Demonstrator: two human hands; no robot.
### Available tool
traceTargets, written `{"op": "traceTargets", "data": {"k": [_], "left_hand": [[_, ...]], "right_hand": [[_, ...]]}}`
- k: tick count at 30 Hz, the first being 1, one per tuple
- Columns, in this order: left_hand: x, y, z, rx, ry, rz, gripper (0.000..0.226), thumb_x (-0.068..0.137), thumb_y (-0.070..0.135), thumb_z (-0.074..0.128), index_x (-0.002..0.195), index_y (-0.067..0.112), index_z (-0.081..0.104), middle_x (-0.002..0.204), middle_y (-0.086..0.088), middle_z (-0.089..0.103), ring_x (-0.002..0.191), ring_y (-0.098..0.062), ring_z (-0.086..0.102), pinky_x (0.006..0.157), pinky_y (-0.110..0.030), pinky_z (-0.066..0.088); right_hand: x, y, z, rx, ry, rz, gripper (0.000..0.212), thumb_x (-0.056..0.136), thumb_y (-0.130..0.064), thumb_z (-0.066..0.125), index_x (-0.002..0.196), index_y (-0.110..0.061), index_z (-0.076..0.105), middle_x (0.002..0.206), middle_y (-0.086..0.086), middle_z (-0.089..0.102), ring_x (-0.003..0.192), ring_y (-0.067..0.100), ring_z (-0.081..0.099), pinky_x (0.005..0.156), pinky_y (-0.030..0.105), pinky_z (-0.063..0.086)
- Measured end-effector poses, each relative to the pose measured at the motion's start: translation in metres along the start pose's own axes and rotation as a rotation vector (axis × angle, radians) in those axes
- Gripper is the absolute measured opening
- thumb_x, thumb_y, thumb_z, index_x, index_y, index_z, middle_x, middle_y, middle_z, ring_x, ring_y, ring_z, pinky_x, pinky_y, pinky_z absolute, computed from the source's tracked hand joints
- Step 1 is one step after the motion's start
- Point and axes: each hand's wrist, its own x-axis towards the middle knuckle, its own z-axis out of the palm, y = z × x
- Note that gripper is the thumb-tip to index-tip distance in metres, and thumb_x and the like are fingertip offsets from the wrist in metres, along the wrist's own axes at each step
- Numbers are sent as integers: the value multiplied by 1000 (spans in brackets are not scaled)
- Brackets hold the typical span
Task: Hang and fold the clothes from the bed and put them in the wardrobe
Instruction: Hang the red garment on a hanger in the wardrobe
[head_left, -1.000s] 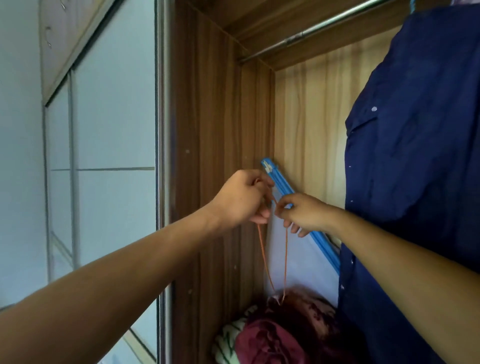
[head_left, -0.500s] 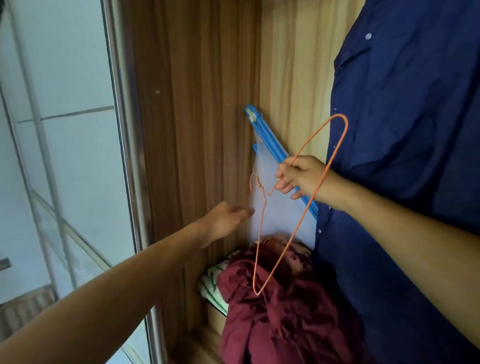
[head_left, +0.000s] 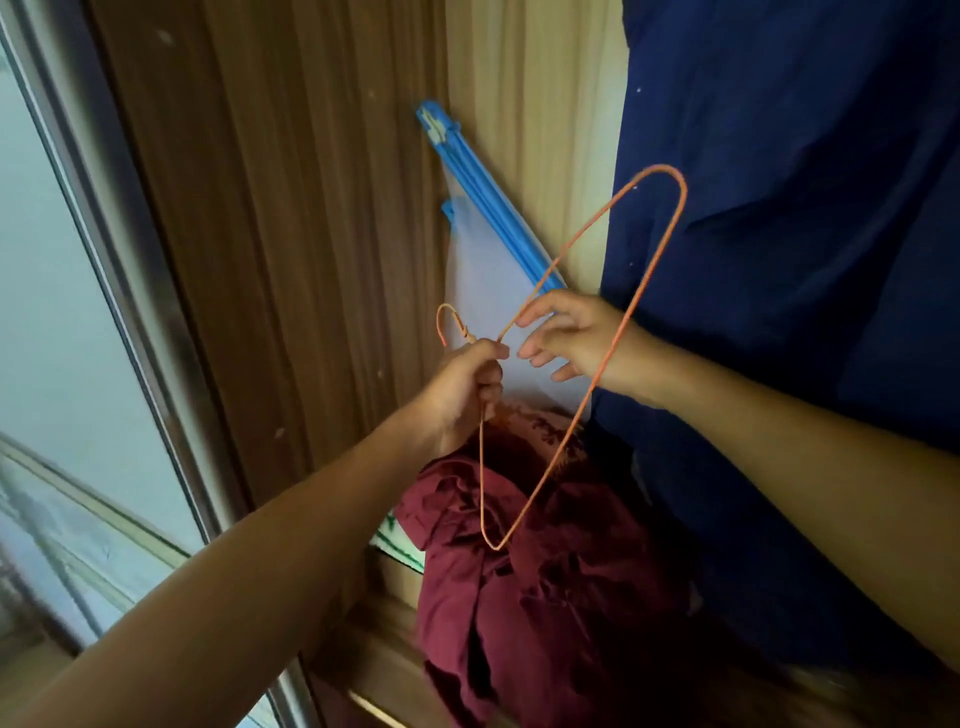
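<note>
A thin orange wire hanger (head_left: 655, 244) is held out in front of the open wardrobe. My left hand (head_left: 462, 387) grips it at the neck, just below its small hook. My right hand (head_left: 574, 335) reaches through the hanger's loop, so the wire crosses my wrist; its fingers are spread and loose, with the fingertips near the upper wire. A dark blue shirt (head_left: 810, 218) hangs inside the wardrobe at the right. A heap of maroon clothes (head_left: 524, 587) lies on the wardrobe floor beneath the hanger.
The wardrobe's brown side panel (head_left: 291, 218) stands left of my hands, with a sliding glass door (head_left: 67, 291) beyond it. A blue-framed white object (head_left: 483, 244) leans in the back corner. A green-and-white cloth (head_left: 397, 543) peeks from under the maroon heap.
My left hand rose from beside the side panel and took hold of the hanger's neck. My right hand loosened its grip and its fingers spread. The camera moved closer and lower.
</note>
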Motion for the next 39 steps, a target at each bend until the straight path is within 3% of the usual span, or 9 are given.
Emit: {"op": "traceTargets", "data": {"k": [4,5,9,11,14,20,25,31,39], "left_hand": [[15,-9,-8,-131,-36,-28,24,89,22,50,68,27,40,55,9,22,54,-12,13,56,-29,17],[17,-12,-10,-156,-47,-24,23,89,21,49,68,27,41,55,9,22,57,-13,10,56,-29,16],[25,-24,-15,-206,-25,-4,26,93,20,51,70,27,40,58,8,22,56,-12,11,57,-29,17],[29,-30,-18,-208,-16,6,28,94,19,52,71,27,39,58,9,23,52,-10,16,58,-29,17],[30,-31,-21,-182,-18,28,28,94,16,54,74,27,38,58,8,25,51,-10,19,57,-29,17],[33,-27,-24,-140,-98,80,19,85,29,64,77,25,47,62,7,24,53,-9,23,56,-27,19],[33,-23,-25,-130,-169,101,29,91,50,59,81,23,53,63,6,21,56,-10,22,56,-25,23],[34,-18,-23,-154,-83,181,33,101,41,56,74,23,47,59,5,24,55,-10,20,57,-29,15],[31,9,-9,-357,-49,258,40,99,46,54,70,19,45,67,-1,13,65,-17,11,57,-28,16]], "right_hand": [[-7,72,19,-533,-120,29,20,87,-6,56,84,-25,58,85,-1,61,83,26,60,75,40,49],[-15,90,26,-690,-270,117,15,85,-13,61,96,-24,62,99,1,61,94,26,60,83,39,50],[-36,145,50,-970,-606,440,91,73,-41,73,151,-39,27,154,5,30,141,33,29,118,57,22],[-37,153,55,-1005,-566,381,59,82,-40,68,136,-32,47,138,6,47,132,31,41,116,60,20],[-31,148,53,-855,-349,286,10,93,-28,57,98,-19,60,104,7,62,100,29,59,92,37,45],[12,114,19,-479,262,206,10,96,-8,52,102,-2,56,99,19,64,90,31,59,75,37,45],[26,82,-6,-162,436,209,20,97,-6,42,90,-8,60,77,6,59,72,18,54,60,28,40],[30,58,-24,-118,431,146,41,103,-39,52,126,-7,64,124,6,66,118,20,60,108,37,44],[24,27,-48,251,342,208,54,87,-58,65,130,-26,66,127,-3,67,116,15,63,109,37,46]]}}
